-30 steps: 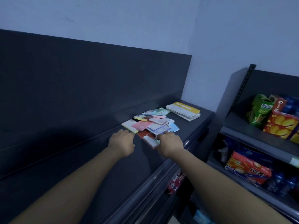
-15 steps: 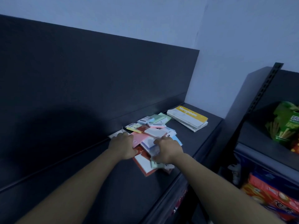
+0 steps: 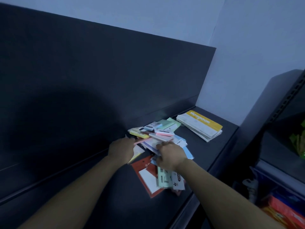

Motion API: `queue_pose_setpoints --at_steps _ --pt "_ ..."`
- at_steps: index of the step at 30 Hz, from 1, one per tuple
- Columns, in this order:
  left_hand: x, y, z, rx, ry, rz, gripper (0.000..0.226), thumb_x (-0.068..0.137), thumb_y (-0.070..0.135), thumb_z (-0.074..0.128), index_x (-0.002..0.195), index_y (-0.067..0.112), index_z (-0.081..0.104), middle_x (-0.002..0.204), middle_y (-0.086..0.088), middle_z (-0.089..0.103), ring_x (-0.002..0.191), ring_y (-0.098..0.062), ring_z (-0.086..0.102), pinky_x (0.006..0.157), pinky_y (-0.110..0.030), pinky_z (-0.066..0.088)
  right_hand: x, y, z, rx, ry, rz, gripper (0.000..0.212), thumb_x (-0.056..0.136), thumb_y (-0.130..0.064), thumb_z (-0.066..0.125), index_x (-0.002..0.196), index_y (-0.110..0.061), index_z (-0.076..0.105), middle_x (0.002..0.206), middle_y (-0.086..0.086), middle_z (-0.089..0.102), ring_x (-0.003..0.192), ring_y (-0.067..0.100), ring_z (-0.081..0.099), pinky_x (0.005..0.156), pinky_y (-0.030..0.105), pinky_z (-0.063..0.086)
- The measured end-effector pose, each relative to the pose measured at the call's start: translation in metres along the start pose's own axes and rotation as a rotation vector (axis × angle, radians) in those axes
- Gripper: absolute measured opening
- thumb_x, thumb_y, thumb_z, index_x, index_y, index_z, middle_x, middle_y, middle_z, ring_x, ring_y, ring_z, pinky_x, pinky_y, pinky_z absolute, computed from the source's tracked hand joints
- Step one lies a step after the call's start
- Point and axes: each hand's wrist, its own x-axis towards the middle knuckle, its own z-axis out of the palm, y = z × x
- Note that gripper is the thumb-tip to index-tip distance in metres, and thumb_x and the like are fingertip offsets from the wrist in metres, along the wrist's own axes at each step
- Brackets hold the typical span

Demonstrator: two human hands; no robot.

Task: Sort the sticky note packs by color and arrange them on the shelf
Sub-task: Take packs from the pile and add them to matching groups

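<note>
The sticky note packs (image 3: pixel 162 135) lie heaped on the shelf (image 3: pixel 99 195) toward its right end, spilling toward the front edge. Our right hand (image 3: pixel 170 155) curls round a few packs on top; our left hand (image 3: pixel 121 150) rests at the heap's left side, and we cannot tell its grip

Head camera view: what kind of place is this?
Probably a small shop: a dark metal display shelf holding mixed sticky note packs, a stack of yellow-topped booklets beside them, and packaged snacks on the neighbouring rack.
</note>
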Motion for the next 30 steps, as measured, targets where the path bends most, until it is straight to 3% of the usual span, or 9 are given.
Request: queue_pose_setpoints --at_steps 4,7,9,14,19,23,26,28,30 --pt "-0.003 -0.015 0.001 -0.048 -0.055 -0.083 0.032 0.096 0.035 0.044 0.125 0.022 0.052 0.124 -0.003 0.059 0.111 -0.024 0.055 0.091 -0.038 0.047 0.007 -0.004 0.006 -0.088 0.089 -0.073 0.033 0.094 -0.036 0.049 0.116 -0.012 0.053 0.112 0.01 0.061 0.105 0.029 0.057 0.083 0.037 0.05" --pt "-0.007 -0.017 0.006 -0.145 -0.219 -0.109 0.081 0.071 0.069 0.055 0.142 0.036 0.034 0.14 0.001 0.045 0.125 -0.024 0.043 0.098 -0.04 0.04 0.01 -0.002 0.007 -0.126 0.099 -0.119 0.033 0.096 -0.036 0.05 0.118 -0.011 0.053 0.11 0.01 0.062 0.1 0.028 0.059 0.082 0.038 0.051" --pt "-0.003 -0.014 0.009 -0.129 -0.251 -0.111 0.095 0.062 0.072 0.06 0.145 0.038 0.027 0.143 0.0 0.041 0.127 -0.027 0.039 0.099 -0.04 0.038 0.011 0.0 0.008 -0.137 0.105 -0.144 0.034 0.097 -0.036 0.049 0.118 -0.01 0.052 0.109 0.01 0.063 0.099 0.028 0.06 0.083 0.039 0.053" --pt "-0.002 0.0 -0.005 0.056 -0.281 -0.077 0.074 0.073 0.048 0.059 0.139 0.023 0.036 0.123 -0.006 0.059 0.11 -0.029 0.054 0.088 -0.032 0.046 0.009 0.005 0.011 -0.183 0.142 -0.181 0.032 0.098 -0.034 0.05 0.117 -0.007 0.053 0.109 0.011 0.063 0.098 0.03 0.06 0.075 0.036 0.047" --pt "-0.026 0.013 -0.013 0.245 -0.243 -0.007 0.073 0.084 0.022 0.052 0.149 0.016 0.019 0.126 -0.013 0.057 0.107 -0.029 0.058 0.08 -0.034 0.049 -0.002 0.006 0.008 -0.156 0.26 -0.159 0.027 0.095 -0.034 0.055 0.11 -0.013 0.058 0.099 0.006 0.066 0.093 0.027 0.062 0.075 0.032 0.042" --pt "-0.044 -0.003 -0.024 0.09 -0.139 -0.108 0.045 0.088 0.014 0.047 0.133 0.015 0.042 0.112 -0.009 0.063 0.093 -0.027 0.062 0.072 -0.035 0.052 -0.01 0.0 0.002 -0.025 0.366 -0.155 0.024 0.085 -0.019 0.059 0.109 -0.016 0.061 0.092 0.007 0.068 0.089 0.028 0.061 0.068 0.032 0.034" --pt "-0.062 -0.006 -0.038 -0.134 0.011 -0.22 0.027 0.091 0.011 0.046 0.116 0.016 0.056 0.098 -0.009 0.065 0.077 -0.023 0.06 0.063 -0.032 0.051 -0.019 -0.009 -0.003 0.123 0.451 -0.135 0.032 0.07 -0.001 0.055 0.097 -0.014 0.068 0.074 0.011 0.068 0.072 0.032 0.063 0.058 0.03 0.03" --pt "-0.076 -0.003 -0.05 -0.325 0.133 -0.321 0.013 0.091 0.011 0.05 0.098 0.014 0.061 0.084 -0.006 0.064 0.069 -0.02 0.058 0.053 -0.027 0.043 -0.027 -0.017 -0.008 0.257 0.516 -0.125 0.026 0.08 -0.003 0.05 0.099 -0.011 0.066 0.081 0.013 0.068 0.078 0.033 0.063 0.058 0.031 0.031" --pt "-0.092 -0.001 -0.062 -0.579 0.228 -0.438 0.009 0.091 0.012 0.056 0.083 0.009 0.059 0.076 -0.006 0.06 0.065 -0.018 0.058 0.05 -0.027 0.047 -0.033 -0.026 -0.012 0.396 0.495 -0.112 0.024 0.091 -0.013 0.046 0.109 -0.013 0.061 0.095 0.011 0.067 0.089 0.032 0.061 0.063 0.032 0.035"
